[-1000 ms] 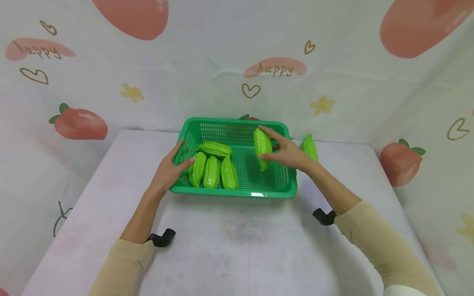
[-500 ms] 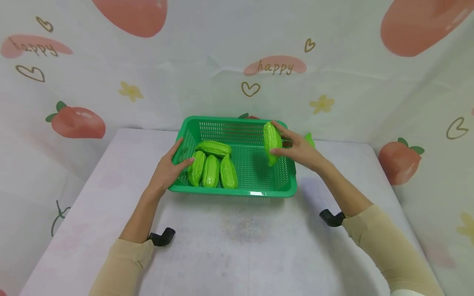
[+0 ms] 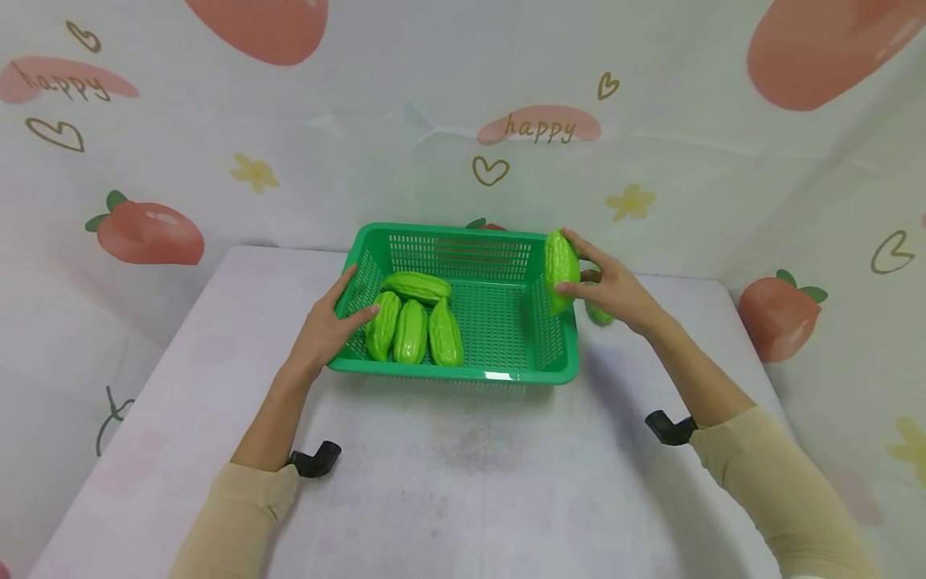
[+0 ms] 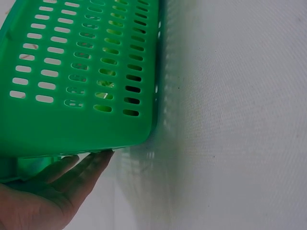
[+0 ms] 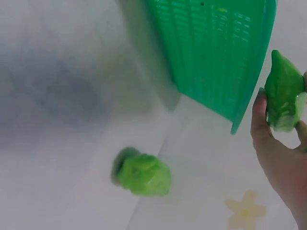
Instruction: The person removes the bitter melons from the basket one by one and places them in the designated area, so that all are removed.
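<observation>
My right hand [image 3: 618, 293] pinches a light green, ribbed bitter melon [image 3: 560, 272] between thumb and fingers. It is held upright over the right end of the green plastic basket [image 3: 448, 373], and in the right wrist view the melon [image 5: 283, 93] shows above the basket's rim. My left hand [image 3: 321, 331] grips the basket's left end, thumb over the rim and fingers along the outside. Several more bitter melons lie in the left half: one crosswise [image 3: 415, 286] at the back, the others side by side before it, such as the middle one [image 3: 411, 333].
Another bitter melon [image 5: 145, 175] lies on the white table [image 3: 463, 482] just right of the basket, partly hidden behind my right hand in the head view. A printed cloth backdrop [image 3: 405, 96] rises right behind the basket.
My right hand has carried the bitter melon rightward, from inside the basket's right half to over its right rim. The left hand keeps its grip, and the other melons stay put.
</observation>
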